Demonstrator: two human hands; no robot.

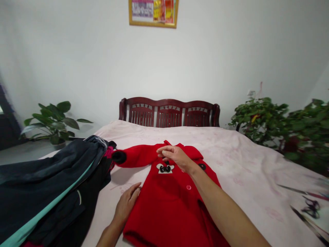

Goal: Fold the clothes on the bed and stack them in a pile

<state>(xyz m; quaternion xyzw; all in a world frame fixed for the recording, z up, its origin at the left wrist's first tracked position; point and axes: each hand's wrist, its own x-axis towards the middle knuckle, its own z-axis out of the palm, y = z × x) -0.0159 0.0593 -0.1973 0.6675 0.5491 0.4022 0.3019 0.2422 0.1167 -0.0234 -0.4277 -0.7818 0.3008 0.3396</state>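
A red coat (164,206) lies spread out on the bed, with pink buttons and a white patch with a black bow (165,168) on its chest. Its sleeve (138,155) on the left stretches outward and ends in a black cuff (119,157). The other sleeve is folded inward near the collar. My left hand (128,202) rests beside the coat's left edge, fingers extended and holding nothing. Over the upper chest is my right hand (176,157), its fingers loosely bent and apart with nothing visible in them; whether it touches the cloth I cannot tell.
Dark clothes (59,181) are heaped on the left, close to the black cuff. A pale pink sheet (246,192) covers the bed. Thin dark items (311,207) lie at the right edge. Behind stands a wooden bench back (169,113), between potted plants (55,120).
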